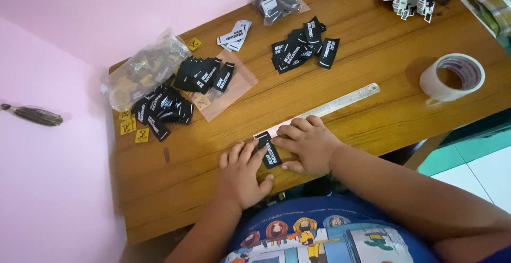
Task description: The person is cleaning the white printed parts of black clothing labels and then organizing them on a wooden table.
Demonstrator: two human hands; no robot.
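We are leaning over the brown wooden counter (372,109). A long metal ruler (340,103) is lying slanted on it, with a roll of tape (452,77) far off to the right. Our right hand (308,146) is pressing flat on the ruler's near end. Our left hand (242,175) is lying flat, fingers touching a small black label (270,151) sitting between both hands.

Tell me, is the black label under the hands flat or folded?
Flat: the black label lies spread on the wooden table, between left hand and right hand.
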